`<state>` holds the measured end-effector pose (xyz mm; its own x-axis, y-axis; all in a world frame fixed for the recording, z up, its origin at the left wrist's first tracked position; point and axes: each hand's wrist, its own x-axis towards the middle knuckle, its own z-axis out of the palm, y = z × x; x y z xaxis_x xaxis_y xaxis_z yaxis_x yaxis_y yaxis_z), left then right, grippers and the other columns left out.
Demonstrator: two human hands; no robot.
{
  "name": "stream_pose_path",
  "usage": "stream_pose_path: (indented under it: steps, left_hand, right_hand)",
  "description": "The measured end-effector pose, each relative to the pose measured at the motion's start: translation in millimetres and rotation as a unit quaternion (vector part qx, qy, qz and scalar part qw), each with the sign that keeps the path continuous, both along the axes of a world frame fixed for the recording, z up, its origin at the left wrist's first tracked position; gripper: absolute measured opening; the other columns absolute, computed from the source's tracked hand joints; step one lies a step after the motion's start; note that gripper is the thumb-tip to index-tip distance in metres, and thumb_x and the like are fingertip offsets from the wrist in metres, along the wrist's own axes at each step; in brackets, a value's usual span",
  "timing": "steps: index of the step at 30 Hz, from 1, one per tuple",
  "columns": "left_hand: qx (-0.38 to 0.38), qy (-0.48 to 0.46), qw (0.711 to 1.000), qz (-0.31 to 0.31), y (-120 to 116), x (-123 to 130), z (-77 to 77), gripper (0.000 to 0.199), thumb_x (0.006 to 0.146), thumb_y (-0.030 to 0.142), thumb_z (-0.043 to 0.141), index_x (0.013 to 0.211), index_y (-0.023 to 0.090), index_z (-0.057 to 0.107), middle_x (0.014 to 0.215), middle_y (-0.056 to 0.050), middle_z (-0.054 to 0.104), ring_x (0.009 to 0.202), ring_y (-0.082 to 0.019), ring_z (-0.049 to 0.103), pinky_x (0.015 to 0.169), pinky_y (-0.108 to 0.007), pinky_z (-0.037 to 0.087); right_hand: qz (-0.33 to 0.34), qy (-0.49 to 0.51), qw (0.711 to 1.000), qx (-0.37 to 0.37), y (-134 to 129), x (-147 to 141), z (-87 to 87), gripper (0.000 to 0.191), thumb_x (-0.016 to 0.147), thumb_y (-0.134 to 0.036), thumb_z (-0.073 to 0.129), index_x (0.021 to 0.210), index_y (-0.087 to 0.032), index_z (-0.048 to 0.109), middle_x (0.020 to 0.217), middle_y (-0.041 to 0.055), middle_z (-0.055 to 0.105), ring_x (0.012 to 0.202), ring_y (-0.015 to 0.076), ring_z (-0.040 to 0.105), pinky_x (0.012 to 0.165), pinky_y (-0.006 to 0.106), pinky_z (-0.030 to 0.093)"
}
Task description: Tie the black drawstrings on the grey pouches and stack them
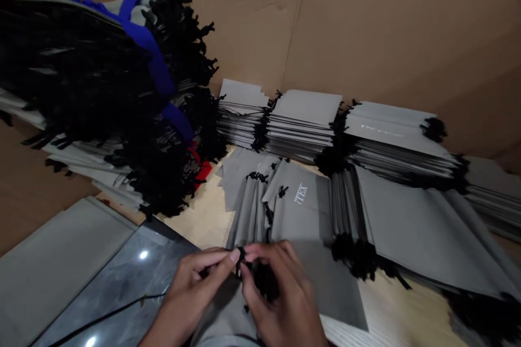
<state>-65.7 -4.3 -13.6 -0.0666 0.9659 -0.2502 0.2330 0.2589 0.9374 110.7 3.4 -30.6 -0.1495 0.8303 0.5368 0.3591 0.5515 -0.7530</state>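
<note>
At the bottom centre, my left hand (194, 288) pinches a black drawstring cord (240, 255) between thumb and finger. Opposite it, the fingers of my right hand (285, 290) are closed on the same cord. The two sets of fingertips almost meet, and the cord's exact shape is partly hidden. Below my hands lies a grey fabric pouch (226, 312). Just beyond them stands a bunch of folded grey pouches (250, 211) with black knotted ends. Beside it, a grey pouch with white lettering (301, 203) lies flat.
Tied bundles of pouches with a blue strap (152, 54) rise high on the left. Grey pouch stacks (305, 105) line the back against a brown padded panel (399, 27). More pouches (423, 233) fill the right. A dark glossy surface (134, 265) with a thin cord lies left.
</note>
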Motion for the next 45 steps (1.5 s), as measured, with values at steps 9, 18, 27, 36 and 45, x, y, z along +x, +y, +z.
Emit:
stream_pose_path:
  steps: [9,18,27,36,45]
  left_hand:
    - [0.018,0.022,1.0,0.014,-4,2,-4.6,0.039,0.087,0.057,0.079,0.074,0.02,0.084,0.074,-0.004,0.075,0.076,-0.022,0.069,0.067,-0.024,0.058]
    - [0.097,0.029,0.994,0.047,-9,8,-12.1,0.029,0.086,0.048,0.083,0.081,0.02,0.09,0.07,-0.003,0.076,0.075,-0.024,0.078,0.069,-0.022,0.064]
    - [0.07,0.035,0.996,0.043,-9,4,-14.3,0.027,0.086,0.046,0.085,0.086,0.02,0.091,0.071,-0.003,0.077,0.071,-0.022,0.076,0.077,-0.025,0.066]
    - [0.082,0.112,0.99,-0.022,-8,-7,-3.8,0.027,0.09,0.049,0.081,0.088,0.024,0.091,0.086,-0.005,0.087,0.081,-0.025,0.083,0.073,-0.021,0.064]
    - [0.106,0.164,0.98,-0.044,-8,-13,8.9,0.023,0.092,0.048,0.078,0.091,0.027,0.087,0.082,-0.001,0.083,0.077,-0.021,0.079,0.066,-0.018,0.061]
  right_hand:
    - [-0.055,0.022,0.998,-0.013,-5,-8,-8.4,0.026,0.094,-0.011,0.064,0.116,-0.026,0.065,0.101,0.0025,0.077,0.087,0.0198,0.073,0.077,0.03,0.06]
    - [-0.092,0.028,0.995,-0.019,-8,-8,-4.4,0.021,0.093,-0.013,0.068,0.109,-0.026,0.066,0.103,-0.0004,0.078,0.073,0.0133,0.07,0.07,0.025,0.058]
    - [-0.115,0.048,0.991,-0.05,-8,-18,-7.9,0.023,0.09,-0.013,0.063,0.107,-0.028,0.059,0.086,-0.0046,0.07,0.064,0.0134,0.062,0.061,0.024,0.053]
    - [-0.119,0.081,0.988,-0.063,-9,-26,-15.5,0.027,0.085,-0.012,0.058,0.106,-0.028,0.049,0.089,-0.0031,0.069,0.073,0.0141,0.067,0.062,0.023,0.052]
    - [-0.094,0.074,0.991,-0.058,-8,-23,-17.5,0.033,0.081,-0.009,0.058,0.108,-0.026,0.053,0.094,-0.0017,0.066,0.084,0.0173,0.068,0.075,0.029,0.053]
